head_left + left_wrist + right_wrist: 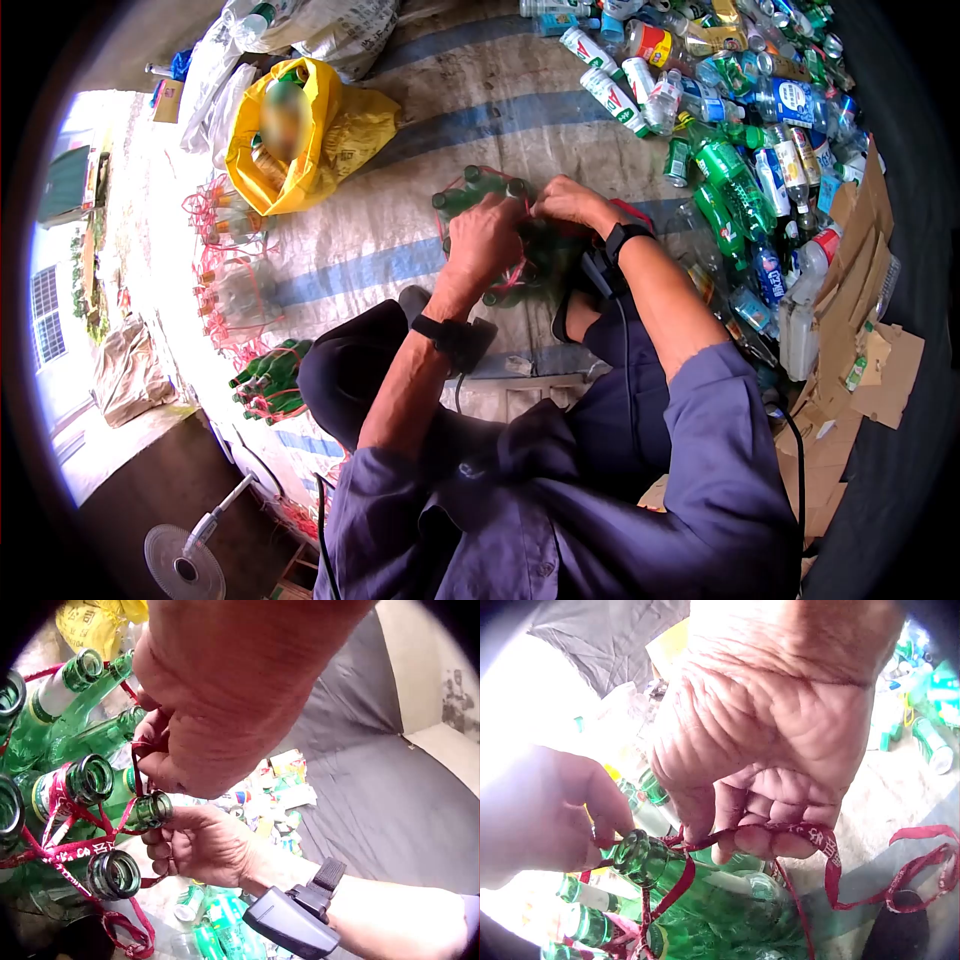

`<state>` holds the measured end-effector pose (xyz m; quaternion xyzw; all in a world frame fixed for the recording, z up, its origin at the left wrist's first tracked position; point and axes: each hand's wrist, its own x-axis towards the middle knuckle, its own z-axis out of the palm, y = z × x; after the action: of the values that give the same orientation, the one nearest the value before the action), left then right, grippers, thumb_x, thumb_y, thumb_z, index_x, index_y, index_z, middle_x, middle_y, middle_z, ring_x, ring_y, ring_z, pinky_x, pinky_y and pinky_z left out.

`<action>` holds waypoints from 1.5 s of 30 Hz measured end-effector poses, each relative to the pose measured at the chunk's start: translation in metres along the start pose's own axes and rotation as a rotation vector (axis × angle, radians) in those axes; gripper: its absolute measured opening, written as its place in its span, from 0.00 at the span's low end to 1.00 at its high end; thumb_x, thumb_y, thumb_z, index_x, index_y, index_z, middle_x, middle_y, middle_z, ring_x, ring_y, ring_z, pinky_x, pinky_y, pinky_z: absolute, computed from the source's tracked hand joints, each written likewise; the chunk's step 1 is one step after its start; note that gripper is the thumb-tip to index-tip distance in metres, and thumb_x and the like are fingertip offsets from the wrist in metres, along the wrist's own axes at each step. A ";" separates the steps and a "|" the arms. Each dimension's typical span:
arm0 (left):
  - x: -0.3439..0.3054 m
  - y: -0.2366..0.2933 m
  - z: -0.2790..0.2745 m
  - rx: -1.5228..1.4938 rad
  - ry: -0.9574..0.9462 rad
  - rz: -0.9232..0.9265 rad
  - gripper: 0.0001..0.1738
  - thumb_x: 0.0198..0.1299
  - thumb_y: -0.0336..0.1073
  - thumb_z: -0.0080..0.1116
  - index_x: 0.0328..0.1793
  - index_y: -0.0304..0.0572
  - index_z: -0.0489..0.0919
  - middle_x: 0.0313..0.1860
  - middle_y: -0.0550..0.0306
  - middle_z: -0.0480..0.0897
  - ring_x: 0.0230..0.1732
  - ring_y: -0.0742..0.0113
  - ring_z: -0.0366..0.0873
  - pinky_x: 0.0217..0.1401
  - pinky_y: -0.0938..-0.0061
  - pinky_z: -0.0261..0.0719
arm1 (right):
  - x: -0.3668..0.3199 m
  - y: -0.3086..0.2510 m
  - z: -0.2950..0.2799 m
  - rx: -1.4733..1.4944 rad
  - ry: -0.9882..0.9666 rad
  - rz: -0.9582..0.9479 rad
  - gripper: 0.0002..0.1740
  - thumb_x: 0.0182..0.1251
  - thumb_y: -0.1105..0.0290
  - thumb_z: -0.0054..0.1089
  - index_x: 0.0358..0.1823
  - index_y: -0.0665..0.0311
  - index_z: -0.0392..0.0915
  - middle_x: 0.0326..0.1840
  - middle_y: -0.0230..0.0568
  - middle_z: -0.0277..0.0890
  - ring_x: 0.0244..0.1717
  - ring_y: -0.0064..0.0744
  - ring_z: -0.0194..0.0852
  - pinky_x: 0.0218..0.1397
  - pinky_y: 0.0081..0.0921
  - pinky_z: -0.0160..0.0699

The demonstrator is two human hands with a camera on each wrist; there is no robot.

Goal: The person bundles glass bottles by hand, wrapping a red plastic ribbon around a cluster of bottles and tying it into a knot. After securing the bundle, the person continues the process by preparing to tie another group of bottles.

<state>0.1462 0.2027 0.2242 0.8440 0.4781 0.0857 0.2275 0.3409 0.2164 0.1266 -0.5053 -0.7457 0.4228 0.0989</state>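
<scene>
Several green glass bottles (480, 180) stand bundled together on the sheet between the person's legs. Red printed ribbon (56, 855) crosses among their necks and loops round them. My left hand (487, 235) pinches the ribbon with thumb and finger beside one bottle neck (641, 859). Across that neck, my right hand (575, 203) grips another stretch of the ribbon, its fingers curled over it in the right wrist view. A loose ribbon tail (919, 874) trails from the right hand. The lower bottles are partly hidden behind the hands.
A yellow bag (300, 180) holding bottles stands at upper left. Tied bottle bundles (270, 380) line the left side. A heap of plastic bottles and cans (740, 180) spreads along the right, beside cardboard (850, 270). A fan (185, 568) is at lower left.
</scene>
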 end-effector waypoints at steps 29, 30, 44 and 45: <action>-0.009 -0.029 -0.003 0.094 0.084 -0.112 0.04 0.56 0.32 0.51 0.36 0.47 0.77 0.37 0.48 0.79 0.38 0.44 0.80 0.37 0.53 0.77 | 0.005 -0.029 -0.007 -0.024 -0.003 -0.025 0.15 0.57 0.62 0.56 0.29 0.69 0.80 0.28 0.54 0.77 0.32 0.41 0.79 0.38 0.31 0.74; -0.009 -0.029 -0.007 0.060 0.068 -0.105 0.05 0.56 0.33 0.54 0.38 0.45 0.77 0.38 0.45 0.79 0.39 0.41 0.80 0.39 0.51 0.77 | 0.010 -0.022 -0.001 -0.083 0.014 -0.073 0.15 0.57 0.61 0.56 0.30 0.69 0.80 0.28 0.54 0.77 0.31 0.42 0.79 0.37 0.31 0.74; 0.000 -0.019 -0.027 -0.196 0.212 0.024 0.06 0.50 0.23 0.50 0.33 0.37 0.78 0.34 0.41 0.79 0.39 0.40 0.78 0.41 0.55 0.77 | 0.014 -0.013 0.012 0.189 0.048 0.196 0.20 0.58 0.57 0.59 0.26 0.72 0.77 0.19 0.52 0.72 0.22 0.25 0.68 0.29 0.31 0.69; 0.001 -0.019 -0.029 -0.250 0.224 0.031 0.08 0.49 0.22 0.49 0.33 0.36 0.78 0.34 0.41 0.80 0.38 0.40 0.78 0.41 0.56 0.77 | 0.025 0.014 0.032 0.104 0.106 0.036 0.18 0.57 0.59 0.57 0.27 0.72 0.78 0.22 0.55 0.74 0.24 0.34 0.73 0.31 0.33 0.70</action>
<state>0.1219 0.2208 0.2408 0.8016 0.4730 0.2415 0.2747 0.3203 0.2221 0.0896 -0.5344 -0.7073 0.4353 0.1568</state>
